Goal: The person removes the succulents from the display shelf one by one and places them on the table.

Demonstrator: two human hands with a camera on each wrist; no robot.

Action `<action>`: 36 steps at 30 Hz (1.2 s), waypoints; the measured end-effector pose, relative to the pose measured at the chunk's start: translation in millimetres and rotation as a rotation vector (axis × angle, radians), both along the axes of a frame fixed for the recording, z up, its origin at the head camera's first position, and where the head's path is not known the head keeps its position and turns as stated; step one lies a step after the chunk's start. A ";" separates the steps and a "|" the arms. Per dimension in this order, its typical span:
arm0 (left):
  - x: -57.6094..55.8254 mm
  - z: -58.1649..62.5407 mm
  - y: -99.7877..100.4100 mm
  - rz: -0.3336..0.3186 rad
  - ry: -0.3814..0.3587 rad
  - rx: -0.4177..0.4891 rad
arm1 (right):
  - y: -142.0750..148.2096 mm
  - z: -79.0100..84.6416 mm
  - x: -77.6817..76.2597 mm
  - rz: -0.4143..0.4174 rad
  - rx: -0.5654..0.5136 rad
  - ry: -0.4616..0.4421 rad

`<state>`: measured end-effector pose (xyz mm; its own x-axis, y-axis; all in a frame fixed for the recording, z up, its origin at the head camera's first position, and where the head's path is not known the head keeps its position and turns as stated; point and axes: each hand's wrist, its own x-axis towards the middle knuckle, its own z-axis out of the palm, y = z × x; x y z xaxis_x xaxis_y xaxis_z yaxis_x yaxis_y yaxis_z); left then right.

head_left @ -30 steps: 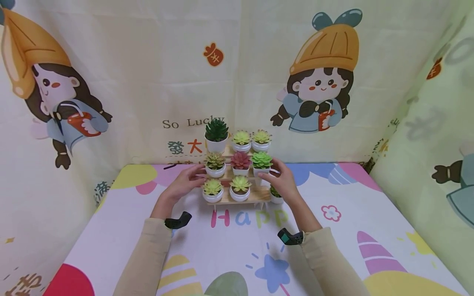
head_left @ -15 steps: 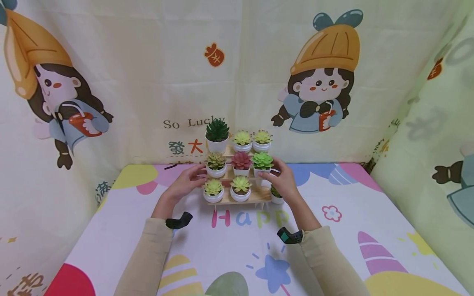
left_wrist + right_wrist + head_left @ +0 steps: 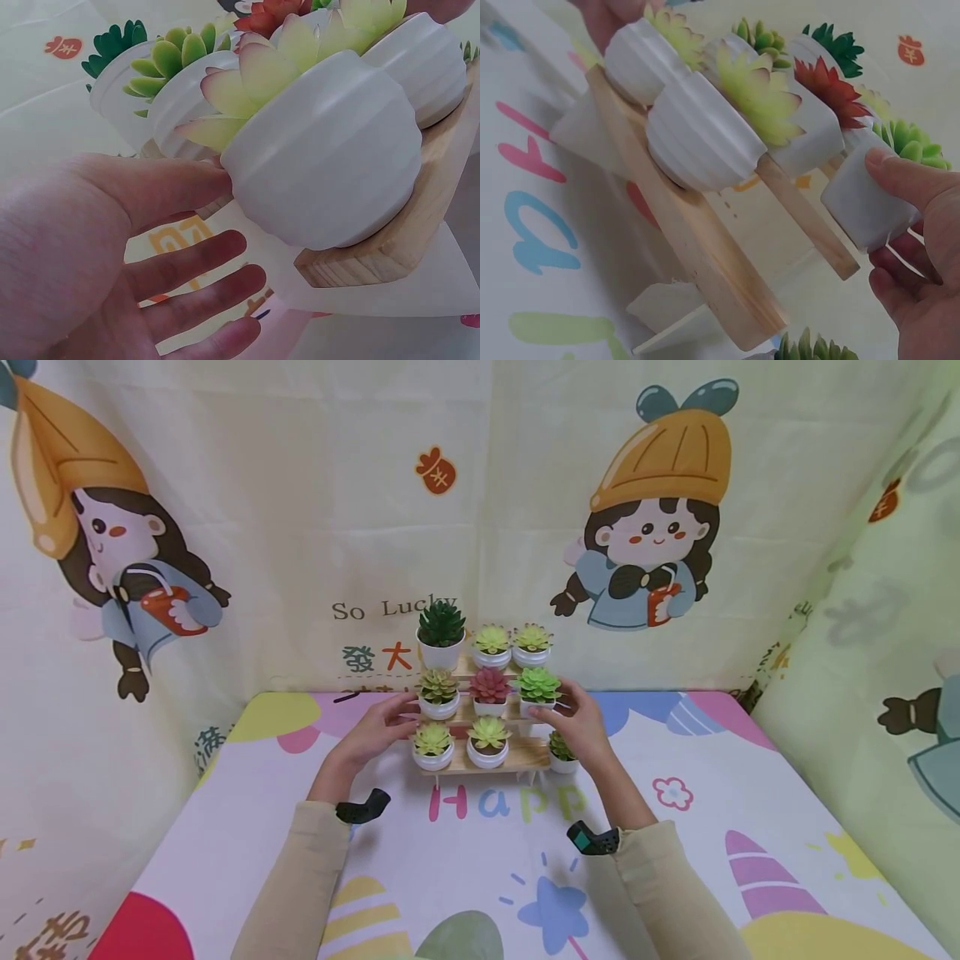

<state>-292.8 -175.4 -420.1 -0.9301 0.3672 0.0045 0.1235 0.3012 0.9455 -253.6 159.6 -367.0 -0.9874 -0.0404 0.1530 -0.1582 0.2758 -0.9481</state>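
A three-tier wooden stand (image 3: 529,755) bears several small potted succulents in rows. At the right end of its middle tier, my right hand (image 3: 582,724) pinches the white square pot of a bright green succulent (image 3: 537,683) between thumb and fingers. In the right wrist view this pot (image 3: 861,196) sits past the end of the wooden slat. My left hand (image 3: 377,728) is at the stand's left side, fingers spread and relaxed. Its thumb (image 3: 187,180) lies right by the ribbed white pot (image 3: 330,154) of the front-left succulent. A red succulent (image 3: 489,685) stands mid-tier.
Another small potted succulent (image 3: 562,753) stands on the table just right of the stand, under my right hand. A taller dark green succulent (image 3: 441,631) is on the top tier at left. Behind rises a printed cloth backdrop (image 3: 300,485).
The bright green succulent has shifted slightly to the right in my right hand, away from the red one. My left hand has hardly moved.
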 end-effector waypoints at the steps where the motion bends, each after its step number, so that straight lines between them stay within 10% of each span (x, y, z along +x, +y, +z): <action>1: 0.1 0.2 0.2 0.002 -0.001 0.000 | 1.1 0.7 0.3 -0.003 0.001 -0.005; 36: -1.2 -1.2 2.9 0.026 -0.034 -0.013 | 52.5 -34.5 -14.0 -0.111 0.039 0.030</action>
